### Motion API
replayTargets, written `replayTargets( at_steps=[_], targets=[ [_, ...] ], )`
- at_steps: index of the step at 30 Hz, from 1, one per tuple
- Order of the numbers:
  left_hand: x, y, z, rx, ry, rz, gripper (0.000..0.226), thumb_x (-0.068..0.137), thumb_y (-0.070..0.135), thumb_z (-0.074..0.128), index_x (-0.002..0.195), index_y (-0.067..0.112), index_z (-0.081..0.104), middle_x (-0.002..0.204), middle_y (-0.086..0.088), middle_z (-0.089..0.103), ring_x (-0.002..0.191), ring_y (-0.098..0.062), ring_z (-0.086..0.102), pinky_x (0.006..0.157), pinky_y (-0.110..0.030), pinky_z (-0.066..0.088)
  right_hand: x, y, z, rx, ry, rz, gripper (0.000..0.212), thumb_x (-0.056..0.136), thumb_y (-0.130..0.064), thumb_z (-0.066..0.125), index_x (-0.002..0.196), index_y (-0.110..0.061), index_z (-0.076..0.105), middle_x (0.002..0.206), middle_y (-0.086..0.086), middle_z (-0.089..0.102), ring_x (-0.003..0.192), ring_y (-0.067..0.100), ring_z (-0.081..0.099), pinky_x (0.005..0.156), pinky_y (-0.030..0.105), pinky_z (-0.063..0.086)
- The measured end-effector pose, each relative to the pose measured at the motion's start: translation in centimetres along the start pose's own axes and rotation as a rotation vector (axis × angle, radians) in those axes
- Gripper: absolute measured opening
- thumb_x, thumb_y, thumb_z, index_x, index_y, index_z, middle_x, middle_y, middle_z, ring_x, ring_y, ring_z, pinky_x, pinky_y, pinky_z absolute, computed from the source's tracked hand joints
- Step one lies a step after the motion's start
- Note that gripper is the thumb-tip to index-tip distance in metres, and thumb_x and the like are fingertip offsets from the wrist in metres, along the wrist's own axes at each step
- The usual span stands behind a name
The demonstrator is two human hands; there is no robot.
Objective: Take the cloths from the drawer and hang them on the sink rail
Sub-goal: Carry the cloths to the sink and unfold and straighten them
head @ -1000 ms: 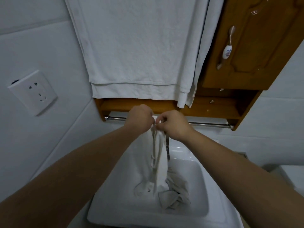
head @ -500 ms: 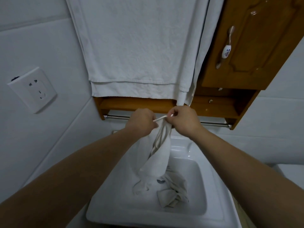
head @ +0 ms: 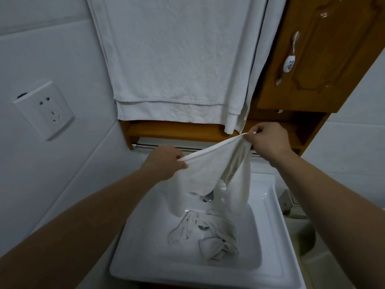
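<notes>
Left hand point(head: 164, 163) pinches top hem of white cloth point(head: 210, 172) at one corner; right hand point(head: 268, 142) pinches same hem at other end, higher. Hem stretched taut between hands, rest of cloth hanging over sink point(head: 268, 236). Cloth held just in front of metal rail point(head: 150, 146), not over it. Second cloth point(head: 216, 236) crumpled in sink basin, covering drain. Large white towel point(head: 177, 59) hangs above wooden shelf point(head: 177, 130). Wooden cabinet point(head: 325, 59) upper right, wall socket point(head: 44, 110) left.

Both forearms are bare to the hands, with no sleeves showing.
</notes>
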State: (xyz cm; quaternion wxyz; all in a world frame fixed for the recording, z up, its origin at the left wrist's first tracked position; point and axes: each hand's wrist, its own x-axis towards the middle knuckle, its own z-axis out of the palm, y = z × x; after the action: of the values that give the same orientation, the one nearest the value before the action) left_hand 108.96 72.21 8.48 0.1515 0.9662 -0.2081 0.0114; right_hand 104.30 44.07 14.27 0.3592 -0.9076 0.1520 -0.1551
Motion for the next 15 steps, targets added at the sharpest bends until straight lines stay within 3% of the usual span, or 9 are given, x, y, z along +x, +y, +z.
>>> replayTargets(
  at_steps=[2,5,10,13,15],
  targets=[
    [-0.3,-0.8,0.3,-0.027,-0.039,-0.041,0.028,0.082,0.055,0.067,0.078,0.027,0.066,0.070,0.008,0.056,0.072,-0.013,0.053,0.052,-0.024,0.029,0.1,0.8,-0.1,-0.028,0.003,0.034,0.017,0.091,-0.024,0.068,0.074,-0.025,0.068,0.081,-0.004,0.066,0.079,0.018,0.063,0.074,0.037,0.059],
    [-0.3,-1.0,0.4,-0.093,-0.039,-0.059,0.037,0.079,0.061,0.065,0.073,0.025,0.066,0.072,0.004,0.060,0.071,-0.012,0.054,0.054,-0.026,0.032,0.0,1.5,0.2,-0.085,0.030,0.034,0.015,0.092,-0.023,0.066,0.078,-0.021,0.070,0.082,-0.002,0.065,0.087,0.021,0.064,0.092,0.046,0.055],
    [-1.0,-1.6,0.6,-0.117,-0.118,-0.033,0.046,0.068,0.065,0.073,0.065,0.024,0.054,0.071,0.006,0.054,0.067,-0.011,0.049,0.056,-0.029,0.031,0.8,3.1,-0.7,-0.023,0.085,0.159,0.018,0.089,-0.023,0.067,0.071,-0.022,0.068,0.078,0.001,0.066,0.076,0.022,0.064,0.079,0.045,0.059],
    [-1.4,-2.4,0.1,-0.293,-0.202,-0.112,0.052,0.069,0.061,0.076,0.079,0.011,0.070,0.076,-0.004,0.066,0.072,-0.021,0.060,0.061,-0.031,0.041,1.2,4.1,-1.0,0.031,0.099,0.222,0.018,0.088,-0.022,0.068,0.070,-0.020,0.069,0.076,0.002,0.067,0.075,0.024,0.065,0.078,0.045,0.059],
    [-2.0,-2.5,-0.2,-0.494,-0.291,-0.124,0.047,0.069,0.059,0.078,0.085,0.016,0.075,0.079,-0.003,0.072,0.071,-0.017,0.066,0.060,-0.028,0.048,1.2,4.6,-0.7,0.022,0.085,0.220,0.018,0.087,-0.023,0.068,0.070,-0.021,0.069,0.076,0.001,0.067,0.075,0.023,0.065,0.076,0.042,0.059]
  ],
)
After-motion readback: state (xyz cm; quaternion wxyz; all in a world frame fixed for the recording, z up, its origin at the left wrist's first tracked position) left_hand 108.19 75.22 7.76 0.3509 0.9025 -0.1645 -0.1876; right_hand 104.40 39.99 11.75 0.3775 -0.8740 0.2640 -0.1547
